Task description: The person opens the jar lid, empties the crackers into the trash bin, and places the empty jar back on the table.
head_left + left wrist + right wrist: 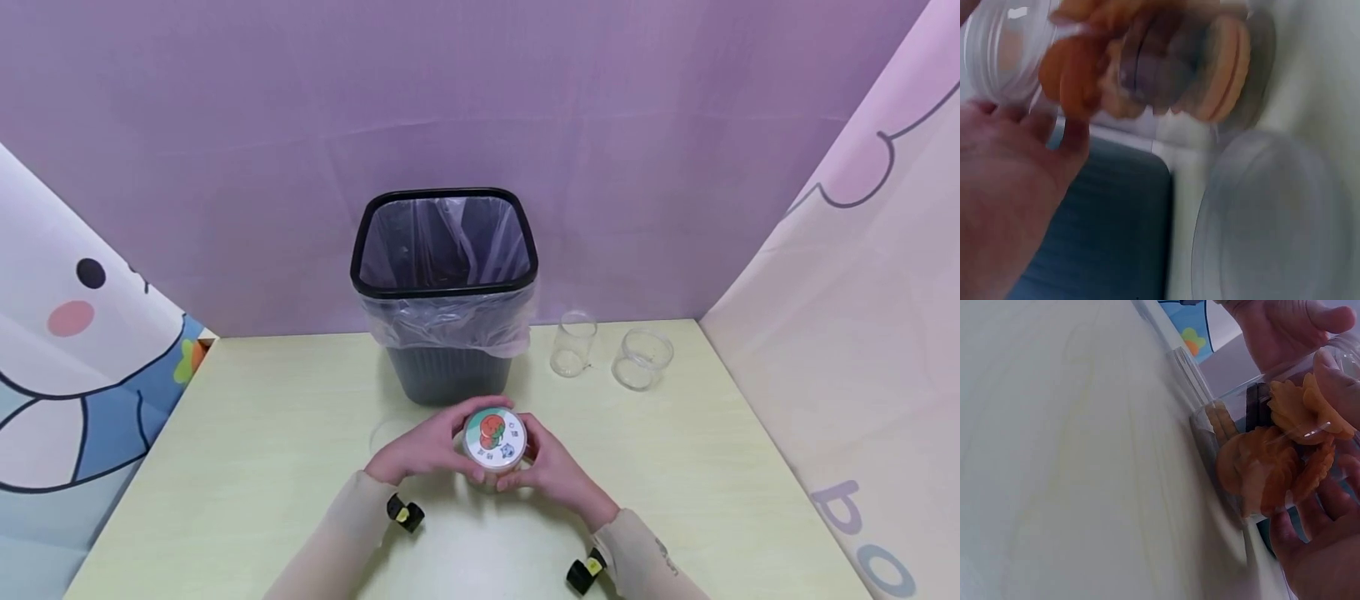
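Note:
Both hands hold a clear plastic jar whose top bears a round label (495, 437) with a red fruit picture. In the head view, my left hand (427, 446) curves around its left side and my right hand (555, 462) grips its right side. Orange-brown and dark cookies fill the lower part, and the right wrist view shows the scalloped cookies (1266, 462) through the wall. There the thumb and fingers of my right hand (1322, 556) wrap the jar. The jar (1185, 69) is blurred in the left wrist view, beside my left hand (1010, 181).
A dark bin (450, 375) with a clear liner stands behind the jar. Two clear containers, a taller one (573, 343) and a wider one (642, 360), are at the back right. A clear round lid-like piece (1266, 219) lies on the pale table (247, 433), left of the jar.

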Demonstrator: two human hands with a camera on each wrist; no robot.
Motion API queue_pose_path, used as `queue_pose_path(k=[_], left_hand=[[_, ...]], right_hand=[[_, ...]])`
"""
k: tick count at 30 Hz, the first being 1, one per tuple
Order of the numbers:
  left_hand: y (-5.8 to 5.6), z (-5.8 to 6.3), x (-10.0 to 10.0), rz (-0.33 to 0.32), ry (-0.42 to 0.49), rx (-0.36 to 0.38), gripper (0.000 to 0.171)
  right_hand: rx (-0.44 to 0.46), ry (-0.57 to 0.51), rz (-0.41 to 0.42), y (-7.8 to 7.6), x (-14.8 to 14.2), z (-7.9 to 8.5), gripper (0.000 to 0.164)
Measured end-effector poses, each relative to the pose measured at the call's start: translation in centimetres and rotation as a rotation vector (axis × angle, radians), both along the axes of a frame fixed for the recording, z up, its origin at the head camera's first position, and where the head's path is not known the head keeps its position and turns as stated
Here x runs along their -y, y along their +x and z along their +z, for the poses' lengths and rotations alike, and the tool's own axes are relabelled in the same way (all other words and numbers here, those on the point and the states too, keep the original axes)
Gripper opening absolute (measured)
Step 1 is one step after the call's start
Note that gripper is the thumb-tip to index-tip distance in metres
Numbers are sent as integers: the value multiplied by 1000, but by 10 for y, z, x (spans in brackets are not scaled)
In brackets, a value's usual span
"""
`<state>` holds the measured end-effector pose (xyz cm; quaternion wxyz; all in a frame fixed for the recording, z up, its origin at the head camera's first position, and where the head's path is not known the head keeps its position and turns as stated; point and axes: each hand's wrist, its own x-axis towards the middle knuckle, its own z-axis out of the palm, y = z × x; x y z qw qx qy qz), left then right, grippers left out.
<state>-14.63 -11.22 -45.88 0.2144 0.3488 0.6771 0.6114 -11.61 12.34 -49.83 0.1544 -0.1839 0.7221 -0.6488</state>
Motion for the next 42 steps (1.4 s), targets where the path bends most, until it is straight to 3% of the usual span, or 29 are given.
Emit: queue_pose_path(k=[4,10,16,24,30,35,42], left_hand=[[-4,-3,2,-22,-6,0,93],[4,-4,-1,84,2,-7,91],[23,-7,-9,284,-18,-63,92],[52,-9,-30,584,-19,-72,97],[64,-11,-43,735,-18,-101,98],[66,-10,-44,751,-28,-106,103],[53,-4,-33,621,-47,-124,106]], right_hand=[[3,17,-1,0,0,-1,83],[-1,3,1,0,1,-1,83],[-4,-14,7,0,1,-1,84],[-5,17,-6,1,0,-3,81],[-20,13,-6,1,0,-2,75],[-12,17,-7,1,-1,-2,76],[16,21,-13,1,-1,-1,81]])
